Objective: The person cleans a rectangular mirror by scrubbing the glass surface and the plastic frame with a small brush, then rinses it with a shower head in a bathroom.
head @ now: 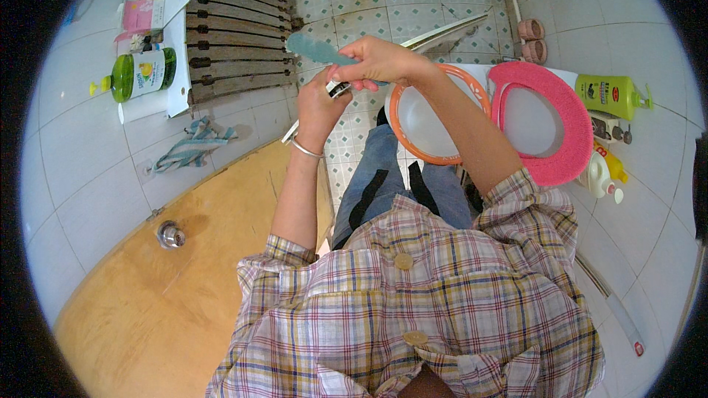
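Observation:
My left hand point(323, 105), with a silver bangle at the wrist, is closed around a long thin white-and-metal strip point(445, 33). The strip runs slantwise from below that hand, behind my right hand, up to the right over the floor. My right hand point(381, 63) grips a flat teal tool point(311, 48) with a rounded end, possibly a brush; the end points left. Both hands are close together, and the right fingers hide the middle of the teal tool. Whether it touches the strip cannot be told.
An orange-rimmed basin point(480, 85) and a toilet seat with a pink cover point(575, 132) are at the right, beside pump bottles point(603, 97). A slatted rack point(238, 38) and a green bottle point(146, 74) are at the left. A yellow door point(221, 199) stands lower left.

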`<state>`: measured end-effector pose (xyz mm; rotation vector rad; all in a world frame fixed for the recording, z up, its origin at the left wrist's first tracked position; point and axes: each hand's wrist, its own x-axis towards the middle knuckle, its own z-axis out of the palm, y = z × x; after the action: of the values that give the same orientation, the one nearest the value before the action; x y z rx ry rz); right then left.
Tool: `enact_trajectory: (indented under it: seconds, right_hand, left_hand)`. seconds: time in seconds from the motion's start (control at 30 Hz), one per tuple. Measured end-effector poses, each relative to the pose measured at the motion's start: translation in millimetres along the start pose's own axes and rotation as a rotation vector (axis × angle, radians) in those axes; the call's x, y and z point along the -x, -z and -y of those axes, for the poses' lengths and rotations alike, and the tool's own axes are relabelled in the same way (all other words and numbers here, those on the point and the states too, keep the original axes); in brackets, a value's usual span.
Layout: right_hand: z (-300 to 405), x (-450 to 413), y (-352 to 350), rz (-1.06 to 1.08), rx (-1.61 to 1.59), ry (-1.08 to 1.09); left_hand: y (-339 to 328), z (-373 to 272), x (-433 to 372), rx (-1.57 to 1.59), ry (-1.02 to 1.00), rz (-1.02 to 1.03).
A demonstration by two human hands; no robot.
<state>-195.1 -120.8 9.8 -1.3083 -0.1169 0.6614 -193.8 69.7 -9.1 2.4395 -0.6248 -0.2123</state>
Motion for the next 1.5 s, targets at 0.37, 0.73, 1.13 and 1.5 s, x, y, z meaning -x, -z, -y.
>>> enact_trajectory:
  seconds: [0.37,0.73,1.13,1.5]
  right_hand:
    - [0,-1,4,-0.015,0.109,0.030]
    - [0,-2,2,-0.006,0.112,0.058]
    - [1,0,4,0.006,0.161,0.034]
    - [-6,11,10,0.046,0.043,0.049]
  left_hand:
    - [-1,-9,-1,-0.016,-0.054,-0.042]
    - [2,-16,2,-0.020,-0.020,-0.049]
    - [3,-24,5,0.102,0.010,-0.004]
    - [1,-22,3,0.016,-0.006,-0.029]
